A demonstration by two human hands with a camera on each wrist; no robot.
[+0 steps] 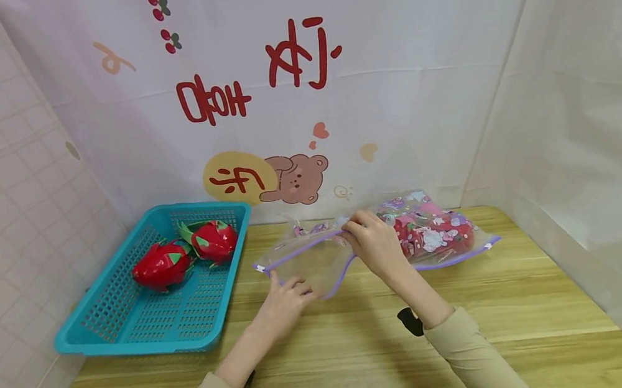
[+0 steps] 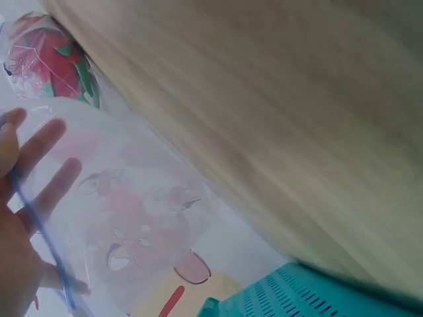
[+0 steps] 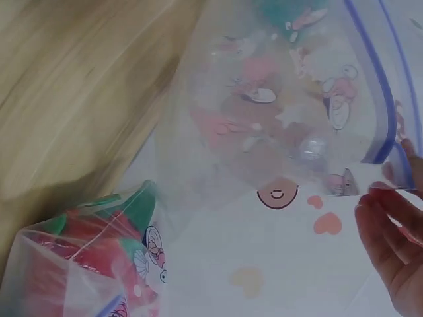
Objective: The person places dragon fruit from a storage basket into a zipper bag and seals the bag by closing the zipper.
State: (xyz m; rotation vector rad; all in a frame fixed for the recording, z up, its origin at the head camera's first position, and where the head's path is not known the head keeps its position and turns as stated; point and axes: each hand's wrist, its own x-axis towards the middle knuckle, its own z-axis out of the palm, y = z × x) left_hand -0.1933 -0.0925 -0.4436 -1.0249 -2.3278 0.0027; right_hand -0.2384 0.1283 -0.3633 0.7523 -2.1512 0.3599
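Holding a clear zip bag by its mouth, right of the blue basket

The bag is thin, see-through plastic, softly creased, with pink, purple and white cartoon prints. Purple strips edge its gaping mouth, and a white slider sits at the corner nearest the basket. Its long axis runs sideways, from that corner away from the basket; the mouth faces the person.

Of the two hands, the right hand pinches the purple edge on the side farther from the basket. The left hand, nearer the basket, touches the mouth's edge with its fingers spread rather than clenched.

The basket is rigid, perforated plastic, roughly rectangular. Inside it lie two glossy, rounded dragon fruits, a red one towards its left wall and a leafier one towards its far right corner, both with green scales. Farther right of the basket, beyond the clear bag, a filled bag bulges with red contents showing green tips. The wood-grained surface carries everything.
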